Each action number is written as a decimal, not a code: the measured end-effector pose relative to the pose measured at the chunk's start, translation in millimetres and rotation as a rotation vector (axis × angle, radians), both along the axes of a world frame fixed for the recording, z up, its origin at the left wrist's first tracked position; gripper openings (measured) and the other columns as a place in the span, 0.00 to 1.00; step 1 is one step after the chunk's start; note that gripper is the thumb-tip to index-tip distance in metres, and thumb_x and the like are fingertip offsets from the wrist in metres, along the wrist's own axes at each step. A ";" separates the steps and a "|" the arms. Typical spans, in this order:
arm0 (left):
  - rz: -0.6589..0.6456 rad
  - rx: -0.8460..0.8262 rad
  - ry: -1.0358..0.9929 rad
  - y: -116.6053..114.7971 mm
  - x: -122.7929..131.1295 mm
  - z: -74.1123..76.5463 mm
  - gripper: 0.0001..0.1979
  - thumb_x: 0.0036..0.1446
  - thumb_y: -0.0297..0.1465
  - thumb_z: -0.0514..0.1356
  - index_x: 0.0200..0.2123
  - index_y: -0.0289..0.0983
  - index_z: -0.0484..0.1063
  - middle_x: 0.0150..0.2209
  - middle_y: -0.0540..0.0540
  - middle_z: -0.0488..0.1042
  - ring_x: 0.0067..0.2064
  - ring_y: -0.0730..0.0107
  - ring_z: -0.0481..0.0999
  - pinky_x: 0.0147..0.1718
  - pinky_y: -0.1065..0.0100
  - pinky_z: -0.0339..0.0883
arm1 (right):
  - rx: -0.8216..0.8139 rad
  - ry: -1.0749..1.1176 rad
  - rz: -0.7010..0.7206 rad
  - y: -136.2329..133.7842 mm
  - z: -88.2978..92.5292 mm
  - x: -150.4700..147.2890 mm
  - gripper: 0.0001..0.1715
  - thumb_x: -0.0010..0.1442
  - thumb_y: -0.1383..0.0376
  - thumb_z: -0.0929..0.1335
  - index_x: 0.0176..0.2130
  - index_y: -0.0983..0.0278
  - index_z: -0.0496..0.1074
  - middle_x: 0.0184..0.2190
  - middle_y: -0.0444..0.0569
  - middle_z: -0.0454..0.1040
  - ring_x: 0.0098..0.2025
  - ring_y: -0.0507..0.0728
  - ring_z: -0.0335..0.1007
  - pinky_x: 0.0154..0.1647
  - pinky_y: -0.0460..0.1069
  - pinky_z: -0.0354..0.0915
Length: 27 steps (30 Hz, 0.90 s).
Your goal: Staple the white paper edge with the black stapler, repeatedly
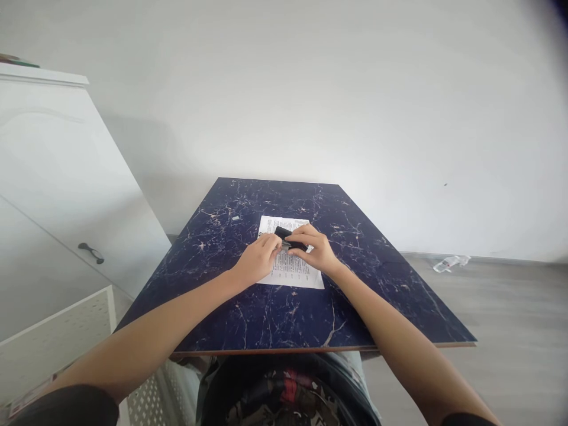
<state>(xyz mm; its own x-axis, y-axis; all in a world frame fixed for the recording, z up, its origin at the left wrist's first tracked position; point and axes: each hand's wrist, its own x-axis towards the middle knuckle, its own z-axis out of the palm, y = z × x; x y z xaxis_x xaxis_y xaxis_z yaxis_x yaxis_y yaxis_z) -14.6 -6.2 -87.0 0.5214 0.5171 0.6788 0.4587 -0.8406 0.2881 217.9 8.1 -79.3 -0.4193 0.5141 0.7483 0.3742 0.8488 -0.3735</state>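
Note:
A black stapler is between my two hands, over a printed sheet of paper. My right hand is closed around its body, with the thumb below and the fingers above. The fingertips of my left hand are pinched at its near left side, by a silvery metal part. Whether anything small sits between those fingertips is hidden. The sheet lies flat on the dark blue marble-patterned table, partly covered by both hands.
A small pale piece lies on the table, left of the sheet. A white cabinet stands at left, above a white perforated container. Behind the table is a wall; clear plastic packaging lies on the floor at right.

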 end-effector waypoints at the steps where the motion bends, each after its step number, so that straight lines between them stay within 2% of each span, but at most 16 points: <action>1: -0.016 0.023 -0.007 -0.2 0.4 0.1 0.07 0.69 0.22 0.50 0.39 0.40 0.59 0.36 0.49 0.68 0.40 0.67 0.70 0.40 0.65 0.66 | 0.015 -0.010 0.034 -1.1 0.4 -2.7 0.13 0.64 0.55 0.74 0.47 0.56 0.81 0.40 0.50 0.80 0.44 0.60 0.75 0.48 0.58 0.72; 5: -0.053 0.086 -0.018 2.0 0.2 1.0 0.08 0.71 0.23 0.49 0.38 0.40 0.60 0.36 0.48 0.69 0.40 0.66 0.70 0.41 0.64 0.68 | 0.036 -0.032 0.109 -2.2 1.1 -7.2 0.07 0.67 0.61 0.72 0.45 0.57 0.81 0.39 0.49 0.82 0.42 0.58 0.77 0.48 0.57 0.72; 9: -0.052 0.068 0.001 1.0 0.5 1.2 0.07 0.72 0.26 0.48 0.39 0.40 0.63 0.37 0.46 0.72 0.42 0.65 0.72 0.44 0.62 0.70 | -0.046 -0.065 0.085 -3.3 1.1 -5.7 0.07 0.68 0.59 0.70 0.42 0.56 0.81 0.40 0.47 0.83 0.44 0.59 0.79 0.52 0.59 0.71; 12: -0.054 0.021 -0.020 -1.9 -0.2 2.5 0.04 0.72 0.29 0.51 0.43 0.41 0.65 0.42 0.44 0.75 0.46 0.64 0.75 0.48 0.59 0.71 | -0.140 -0.088 0.025 -6.2 2.5 -4.7 0.09 0.68 0.57 0.69 0.40 0.54 0.81 0.40 0.47 0.83 0.45 0.60 0.79 0.54 0.60 0.71; 14: -0.056 0.014 -0.068 0.8 -4.1 4.4 0.03 0.70 0.31 0.54 0.44 0.41 0.66 0.44 0.43 0.76 0.48 0.63 0.76 0.51 0.57 0.72 | -0.178 -0.038 -0.066 -6.0 4.2 -1.8 0.10 0.67 0.55 0.70 0.39 0.55 0.81 0.40 0.47 0.83 0.45 0.60 0.78 0.54 0.60 0.71; 16: 0.001 0.004 -0.134 11.7 -13.2 6.1 0.04 0.69 0.32 0.54 0.43 0.41 0.68 0.43 0.43 0.77 0.47 0.63 0.76 0.49 0.57 0.73 | -0.196 0.081 -0.231 -1.3 5.3 6.2 0.12 0.67 0.54 0.70 0.39 0.56 0.81 0.40 0.48 0.83 0.43 0.60 0.78 0.50 0.58 0.72; 18: 0.144 -0.030 -0.196 31.6 -27.8 5.8 0.06 0.68 0.31 0.53 0.41 0.40 0.69 0.40 0.44 0.77 0.43 0.64 0.77 0.47 0.60 0.73 | -0.222 0.221 -0.432 8.6 3.7 21.4 0.15 0.66 0.52 0.69 0.39 0.59 0.81 0.38 0.50 0.82 0.39 0.60 0.77 0.45 0.56 0.72; 20: 0.293 -0.087 -0.229 56.8 -45.9 1.9 0.06 0.66 0.31 0.55 0.41 0.39 0.72 0.41 0.44 0.77 0.43 0.64 0.77 0.49 0.60 0.73 | -0.279 0.298 -0.599 22.3 -1.9 43.6 0.18 0.64 0.50 0.70 0.38 0.61 0.81 0.36 0.51 0.83 0.36 0.60 0.77 0.41 0.54 0.71; 24: 0.506 -0.331 -0.266 99.5 -78.1 -12.7 0.08 0.61 0.30 0.56 0.38 0.37 0.75 0.40 0.44 0.80 0.43 0.63 0.80 0.52 0.60 0.73 | -0.414 0.254 -0.810 50.6 -22.7 96.5 0.17 0.58 0.52 0.72 0.33 0.62 0.83 0.33 0.52 0.84 0.37 0.63 0.79 0.44 0.54 0.71; 27: 0.564 -0.287 -0.144 112.3 -87.7 -21.5 0.12 0.61 0.30 0.56 0.42 0.37 0.77 0.46 0.41 0.79 0.49 0.61 0.78 0.58 0.59 0.69 | -0.493 0.219 -0.932 65.3 -37.6 127.0 0.15 0.57 0.55 0.72 0.34 0.64 0.84 0.34 0.53 0.84 0.39 0.65 0.81 0.47 0.54 0.71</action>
<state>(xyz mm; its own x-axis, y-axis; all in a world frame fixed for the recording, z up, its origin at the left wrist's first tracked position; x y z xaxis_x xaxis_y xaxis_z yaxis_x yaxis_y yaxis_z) -102.4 106.2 -108.5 0.0305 0.8562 0.5158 0.7471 -0.3623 0.5573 344.9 73.4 -116.9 0.4112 0.8275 0.3823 0.6793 0.0015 -0.7339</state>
